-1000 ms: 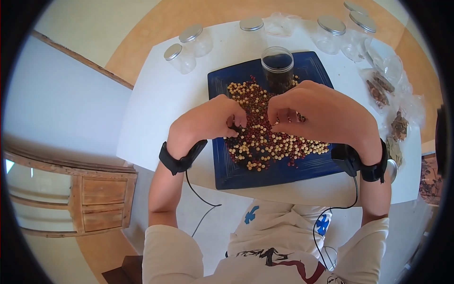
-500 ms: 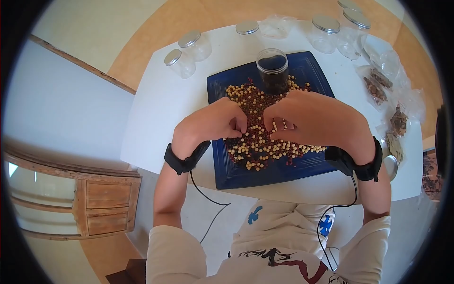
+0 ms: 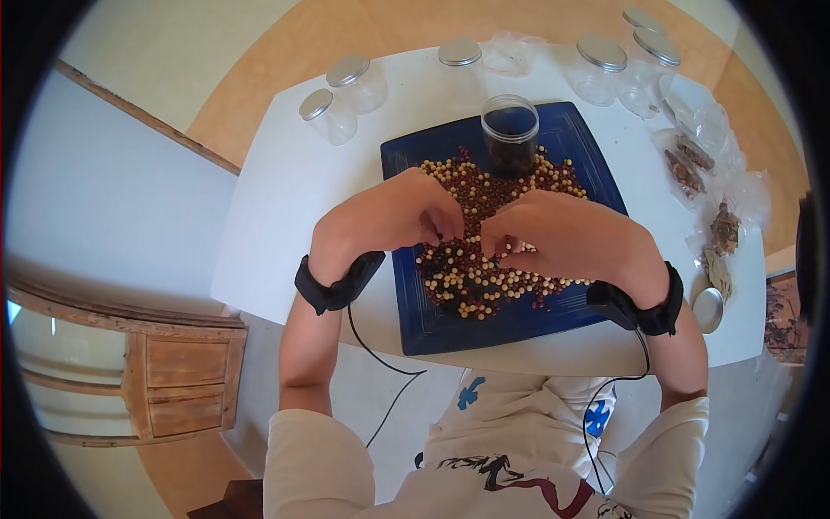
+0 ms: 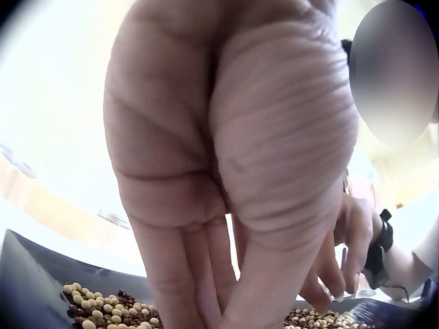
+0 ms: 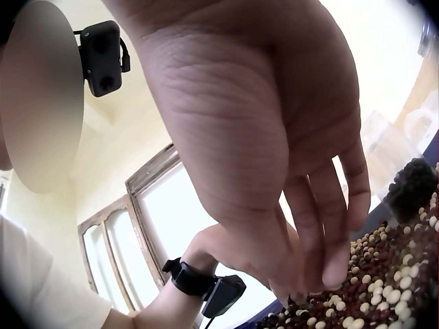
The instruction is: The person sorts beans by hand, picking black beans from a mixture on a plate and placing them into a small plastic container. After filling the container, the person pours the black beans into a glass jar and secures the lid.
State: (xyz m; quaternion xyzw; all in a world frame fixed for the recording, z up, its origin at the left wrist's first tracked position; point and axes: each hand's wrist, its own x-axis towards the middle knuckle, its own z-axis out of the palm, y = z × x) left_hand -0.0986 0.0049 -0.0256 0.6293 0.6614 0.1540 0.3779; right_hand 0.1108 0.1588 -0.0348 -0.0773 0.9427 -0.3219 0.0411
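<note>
Over the beans on a blue square tray [image 3: 450,333], my left hand [image 3: 393,212] points downward with thumb and fingertips together. A small black bean [image 3: 439,235] shows at those tips. My right hand [image 3: 571,229] hangs close beside it, fingers bent loosely down and a gap between thumb and forefinger. Its fingertips [image 5: 334,274] are right over the mixed cream and dark red beans [image 5: 384,295]. Black beans are scattered among them at the tray's left. A clear open jar [image 3: 510,138] with dark beans stands on the tray beyond both hands.
Lidded clear jars [image 3: 356,84] stand along the far edge of the white table [image 3: 277,199]. At the right lie plastic bags [image 3: 687,169] with dried brown pieces, and a metal lid [image 3: 707,310]. Black cords [image 3: 380,368] hang from both wrist cameras.
My right hand has moved slightly nearer and lower over the beans. The left hand has shifted a little to the right, its fingertips still together. The jar stays on the tray.
</note>
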